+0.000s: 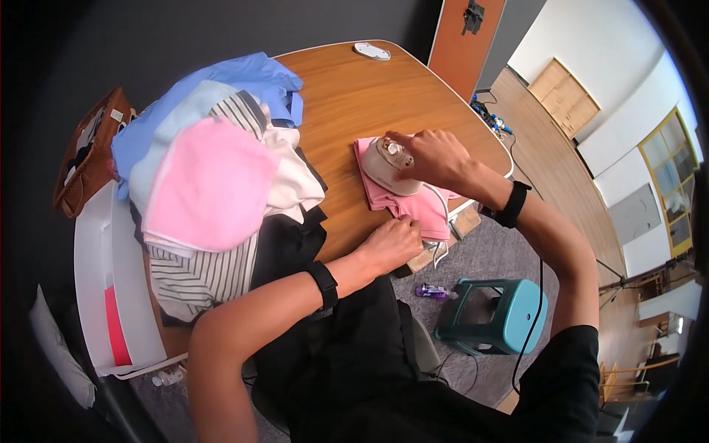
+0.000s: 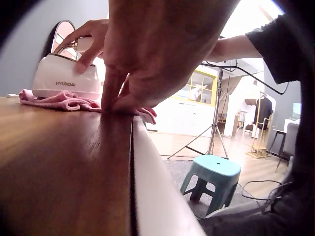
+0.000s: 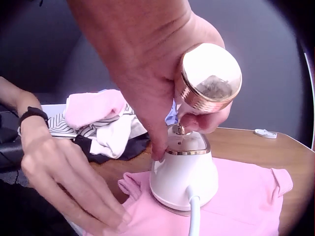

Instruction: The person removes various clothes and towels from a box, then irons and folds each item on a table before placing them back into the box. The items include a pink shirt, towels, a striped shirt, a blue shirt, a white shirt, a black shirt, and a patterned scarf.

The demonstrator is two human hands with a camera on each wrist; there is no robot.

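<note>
A white mini iron [image 3: 184,179] with gold trim and a white cord sits on a spread pink garment [image 3: 246,191], which has a ribbed end. My right hand [image 1: 439,157] grips the iron's handle from above, thumb down by its body. Close to the table's front edge, my left hand [image 1: 391,244] pinches the near side of the pink garment, fingertips down at the cloth. The left wrist view shows the iron [image 2: 66,76] side-on, beyond the left hand [image 2: 162,54]; bunched pink folds lie along its base.
A heap of clothes [image 1: 210,181], pink, white, striped, blue and black, covers the table's left side. A white object [image 1: 371,51] lies at the far edge. Left of the table are a brown bag [image 1: 92,148] and a white bin [image 1: 111,273]. A teal stool [image 1: 491,317] stands on the floor.
</note>
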